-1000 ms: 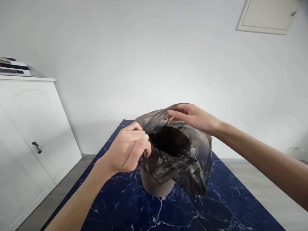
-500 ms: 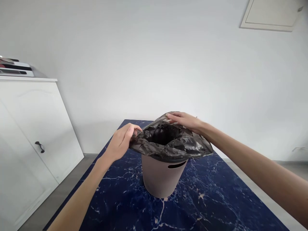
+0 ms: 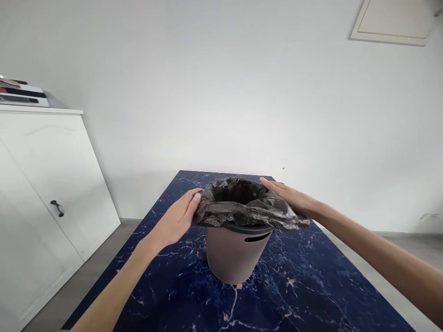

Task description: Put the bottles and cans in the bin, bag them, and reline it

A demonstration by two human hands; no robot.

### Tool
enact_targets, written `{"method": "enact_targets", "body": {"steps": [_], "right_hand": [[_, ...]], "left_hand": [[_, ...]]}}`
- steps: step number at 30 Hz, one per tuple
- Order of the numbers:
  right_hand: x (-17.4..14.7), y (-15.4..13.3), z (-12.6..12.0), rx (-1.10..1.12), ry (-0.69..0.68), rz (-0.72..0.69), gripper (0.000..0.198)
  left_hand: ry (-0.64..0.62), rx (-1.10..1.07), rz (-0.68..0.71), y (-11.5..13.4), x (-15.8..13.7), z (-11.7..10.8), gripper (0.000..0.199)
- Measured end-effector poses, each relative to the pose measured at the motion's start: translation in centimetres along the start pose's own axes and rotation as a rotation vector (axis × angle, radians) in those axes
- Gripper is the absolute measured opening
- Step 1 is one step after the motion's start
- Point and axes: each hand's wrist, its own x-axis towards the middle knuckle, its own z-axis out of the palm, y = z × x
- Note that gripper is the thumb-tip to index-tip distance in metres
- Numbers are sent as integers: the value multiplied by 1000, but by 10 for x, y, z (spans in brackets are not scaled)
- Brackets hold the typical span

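A black trash bag (image 3: 224,212) lines a beige-brown trash can (image 3: 231,258), its upper part folded outward and hanging loosely over the rim. The can stands upright, with a dark slot handle (image 3: 258,238) below the rim on its near side. Against the bag's left side rests my left hand (image 3: 180,214), thumb up and fingers stretched out, partly hidden. My right hand (image 3: 287,193) lies along the bag's right side, its thumb extended at the top edge. Its other fingers are mostly hidden behind the hand and bag.
The can stands on a dark blue marble-patterned table (image 3: 166,286) reaching to the white wall. To the left is a white cabinet (image 3: 55,184) with a black handle and a printer-like device (image 3: 24,96) on top. A wall panel (image 3: 391,23) is at upper right.
The bag's raised far edge has come down around the rim. My right hand has moved down and right. My left hand has gone from pinching the bag's edge to lying against its side.
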Motion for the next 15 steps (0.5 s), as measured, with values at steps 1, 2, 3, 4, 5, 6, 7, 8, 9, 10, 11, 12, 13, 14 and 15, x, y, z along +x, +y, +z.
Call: {"method": "enact_targets", "body": {"steps": [1, 2, 3, 4, 5, 6, 7, 8, 9, 10, 11, 12, 13, 14, 15], "right_hand": [[-9, -2, -1, 7, 65, 40, 72], [-19, -5, -1, 30, 126, 66, 70], [-29, -8, -2, 54, 180, 52, 65], [-40, -11, -3, 62, 224, -21, 58], [-51, -13, -3, 47, 256, -126, 49], [-62, -14, -3, 4, 281, -239, 41], [-73, -14, -3, -61, 316, -352, 36], [-83, -14, -1, -131, 363, -459, 34], [-92, -12, 2, -193, 425, -556, 36], [-101, -10, 5, -248, 488, -642, 40], [-108, -8, 8, -299, 537, -714, 42], [-114, -6, 12, -349, 566, -770, 43], [-119, -5, 15, -408, 564, -807, 43], [-123, -4, 17, -474, 535, -822, 41], [-125, -3, 20, -534, 496, -822, 37]], "left_hand": [[82, -2, 64, 3, -4, -2, 61], [159, -13, 139, 7, -8, -4, 57], [218, -28, 223, 10, -12, -6, 52], [258, -42, 305, 12, -16, -8, 48], [283, -48, 382, 15, -20, -9, 42], [292, -40, 449, 18, -24, -10, 37], [293, -20, 503, 21, -28, -10, 33], [291, 8, 552, 24, -32, -10, 32], [283, 39, 595, 27, -36, -9, 30], [272, 68, 638, 31, -40, -7, 28], [259, 96, 686, 34, -44, -5, 24], [244, 126, 734, 37, -48, -3, 22], [228, 157, 781, 39, -52, 0, 21], [208, 193, 820, 40, -55, 3, 20], [183, 230, 847, 40, -58, 5, 19]]}}
